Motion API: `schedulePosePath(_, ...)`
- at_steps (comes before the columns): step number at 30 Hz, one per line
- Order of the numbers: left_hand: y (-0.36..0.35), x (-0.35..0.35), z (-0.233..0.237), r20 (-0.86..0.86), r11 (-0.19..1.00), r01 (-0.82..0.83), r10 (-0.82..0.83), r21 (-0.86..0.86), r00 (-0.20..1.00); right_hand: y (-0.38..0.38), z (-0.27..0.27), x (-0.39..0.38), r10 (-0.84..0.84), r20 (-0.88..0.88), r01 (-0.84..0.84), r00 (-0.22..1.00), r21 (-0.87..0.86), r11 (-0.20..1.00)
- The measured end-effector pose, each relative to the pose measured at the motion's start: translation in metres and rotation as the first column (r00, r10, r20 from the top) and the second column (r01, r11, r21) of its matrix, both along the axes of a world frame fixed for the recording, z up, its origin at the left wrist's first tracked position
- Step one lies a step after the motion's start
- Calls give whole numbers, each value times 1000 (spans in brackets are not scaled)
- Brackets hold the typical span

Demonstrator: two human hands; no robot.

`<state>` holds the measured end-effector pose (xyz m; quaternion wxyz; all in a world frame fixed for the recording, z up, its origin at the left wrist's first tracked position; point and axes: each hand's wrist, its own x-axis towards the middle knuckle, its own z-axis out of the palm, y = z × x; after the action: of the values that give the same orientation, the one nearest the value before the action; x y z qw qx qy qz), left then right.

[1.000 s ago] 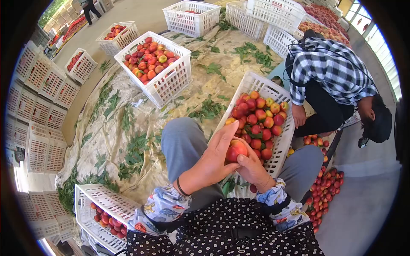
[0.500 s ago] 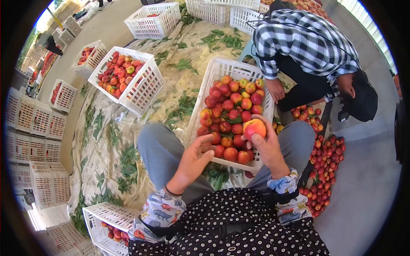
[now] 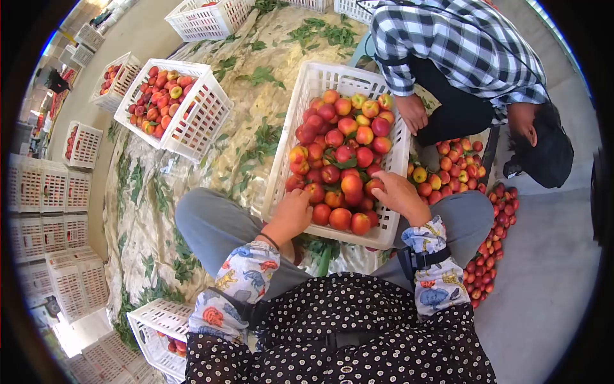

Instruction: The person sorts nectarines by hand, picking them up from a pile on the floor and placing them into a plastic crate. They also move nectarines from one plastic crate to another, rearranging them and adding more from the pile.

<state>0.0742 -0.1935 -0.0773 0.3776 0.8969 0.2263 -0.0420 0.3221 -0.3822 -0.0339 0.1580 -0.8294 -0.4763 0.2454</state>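
Note:
A white slatted crate (image 3: pixel 274 173) between my knees holds many red and yellow nectarines (image 3: pixel 345 153), with a few green leaves among them. My left hand (image 3: pixel 293 214) is at the near left side of the crate, its fingers curled down against the fruit; what they hold, if anything, is hidden. Over the near right part of the crate, my right hand (image 3: pixel 398 195) has its fingers closed on a red nectarine (image 3: pixel 374 187) lying among the others.
A co-worker in a checked shirt (image 3: pixel 448 51) bends over at the right, a hand near the crate. Loose nectarines (image 3: pixel 489 256) lie on the floor there. Another filled crate (image 3: pixel 201 115) stands at left, with stacked crates (image 3: pixel 48 185) beyond. Leaves litter the plastic sheet (image 3: pixel 249 70).
My right hand has lowered into the crate; the nectarine it held up is no longer raised. My left hand has moved down onto the fruit, its fingers now curled.

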Motion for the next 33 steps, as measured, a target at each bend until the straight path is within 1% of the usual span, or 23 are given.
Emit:
schedulePosePath(2,5,-3,-3,66,978,3,-18,209,998,5,-4,-2,17,2,-17,1000,15,1000)
schedulePosePath(3,4,-4,-10,62,978,6,-19,209,998,8,-4,-3,38,10,-38,999,30,999)
schedulePosePath(5,5,-5,-26,-78,954,68,-47,293,996,16,-4,-8,58,10,-58,998,27,998)
schedulePosePath(6,4,-5,-19,-86,953,69,-45,296,995,21,-4,-11,79,12,-80,997,24,997)
schedulePosePath(8,2,-2,-7,-320,989,-94,125,112,939,30,-5,-13,107,-10,-106,994,67,992)
schedulePosePath(9,3,-4,-10,-330,989,-93,127,115,936,33,-6,-16,133,-22,-130,991,107,986)
schedulePosePath(11,8,-4,-16,-360,995,-51,77,81,930,43,-11,-28,117,-11,-116,993,81,990)
schedulePosePath(13,4,-1,-15,-336,990,-73,110,120,935,50,-22,-38,99,5,-99,995,55,994)
schedulePosePath(15,0,1,-16,-311,984,-96,140,153,940,51,-48,-48,85,89,-78,992,-83,994)
schedulePosePath(17,-2,1,-15,-277,971,-119,174,205,945,47,-77,-50,71,105,-60,992,-110,992)
schedulePosePath(19,-3,1,-19,-261,967,-122,181,226,948,46,-81,-51,56,137,-53,989,-20,998)
schedulePosePath(20,-3,1,-20,-241,961,-124,185,246,953,48,-83,-48,59,140,-57,988,-20,998)
schedulePosePath(22,-4,3,-20,-238,961,-144,202,237,950,57,-74,-43,45,37,-41,998,-110,993)
schedulePosePath(23,-4,3,-21,-241,960,-162,217,230,946,63,-70,-41,58,39,-53,998,-112,992)
schedulePosePath(25,-6,4,-20,-231,955,-182,236,233,944,77,-60,-44,-58,-70,72,996,223,972)
schedulePosePath(26,-6,4,-19,-219,953,-185,239,239,946,90,-57,-47,-97,-60,112,994,390,914)
schedulePosePath(27,-7,5,-17,-220,952,-190,244,239,945,97,-52,-49,-92,-61,108,994,389,915)
schedulePosePath(28,-8,5,-15,-221,949,-197,253,245,942,104,-46,-51,-142,117,88,983,379,921)
schedulePosePath(29,-8,6,-13,-223,946,-206,264,251,939,112,-37,-55,-184,290,68,939,367,928)
schedulePosePath(30,-7,6,-13,-223,944,-215,273,251,936,117,-42,-60,-87,278,-22,957,368,929)
schedulePosePath(31,-7,7,-13,-238,944,-218,277,247,931,120,-54,-68,-78,276,-31,958,368,929)
schedulePosePath(32,-7,7,-13,-252,944,-221,282,243,926,121,-69,-77,139,302,-200,943,182,963)
schedulePosePath(33,-8,6,-14,-253,942,-231,291,242,923,120,-82,-85,352,288,-365,891,-10,931)
